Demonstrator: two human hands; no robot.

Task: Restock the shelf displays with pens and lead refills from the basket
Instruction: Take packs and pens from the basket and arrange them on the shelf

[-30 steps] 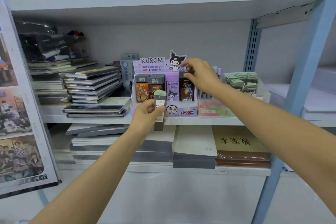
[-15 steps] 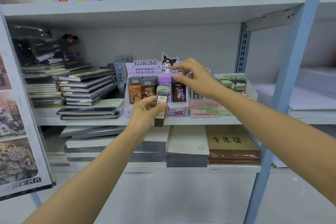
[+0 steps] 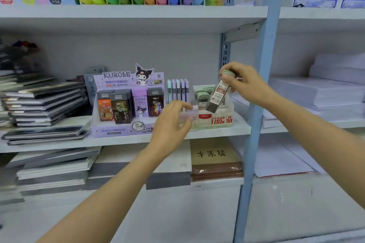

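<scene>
Now the lead refill tube point(image 3: 216, 97) is in the right hand point(image 3: 246, 85), having passed across from the left hand point(image 3: 169, 122), which held it upright before the Kuromi display point(image 3: 126, 104) a moment earlier. The right hand's fingers pinch the tube at its green cap, so that it hangs tilted, its lower end over the refill box point(image 3: 215, 120) marked 0.7 in red. That box stands on the shelf point(image 3: 59, 143) just right of the pens point(image 3: 177, 89). The left hand, freed of the tube, sits low before the pen display with its fingers loosely curled. Motion blur hides whether it touches the clear front of that display. The view has also swung rightward, bringing the 0.7 box toward the centre. The transfer suggests that the tube, itself labelled 0.7, belongs in this box and not among the 0.5 Kuromi packs; insertion is not yet done. No basket is in view.
</scene>
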